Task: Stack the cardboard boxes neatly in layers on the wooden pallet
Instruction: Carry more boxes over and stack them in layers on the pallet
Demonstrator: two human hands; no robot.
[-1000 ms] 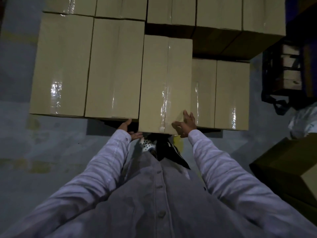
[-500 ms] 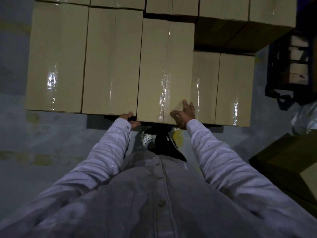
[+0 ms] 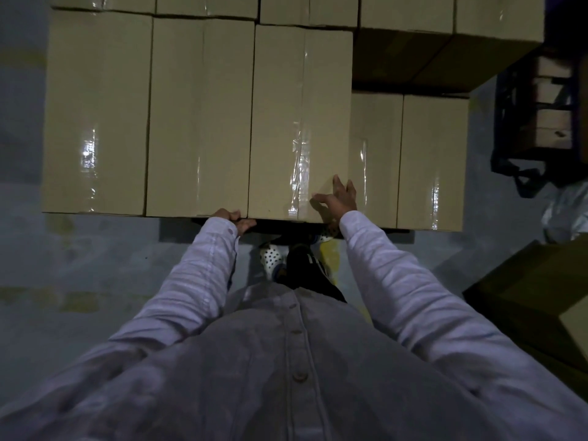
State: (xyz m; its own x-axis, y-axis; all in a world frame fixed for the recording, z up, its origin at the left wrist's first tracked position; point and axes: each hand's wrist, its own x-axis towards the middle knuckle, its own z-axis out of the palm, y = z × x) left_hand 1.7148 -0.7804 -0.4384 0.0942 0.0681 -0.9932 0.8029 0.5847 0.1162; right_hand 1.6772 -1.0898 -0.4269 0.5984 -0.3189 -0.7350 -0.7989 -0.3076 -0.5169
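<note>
Status: box (image 3: 299, 122) sits on the upper layer, directly ahead of both hands, its left side tight against the neighbour box (image 3: 200, 116). The wooden pallet is hidden under the stack.

Left hand (image 3: 234, 218): fingers curled round the box's near-left bottom corner, right at the seam with the neighbour. Can't tell how far they reach underneath.
Right hand (image 3: 337, 198): released, fingers spread flat on the box top by its near-right corner, over the glossy tape.

Risks as I see them:
- Pinch. If the box settles or I shove left, my left fingers get caught at that seam or under the near edge. Pull them out first.
- Drop-off. Just beyond my right hand the lower boxes (image 3: 432, 160) sit one layer down, so that side has no support. Push rightward and the box could tip off the step.
- Slip. The tape under my right palm looks slick, so a hard push may skid instead of moving the box.
- Feet. My feet (image 3: 270, 256) are below the hands, near the stack edge. If the box slides back at me, it lands there.
- Alignment. The near edge looks slightly proud of the neighbour; lens distortion, not sure.
</note>
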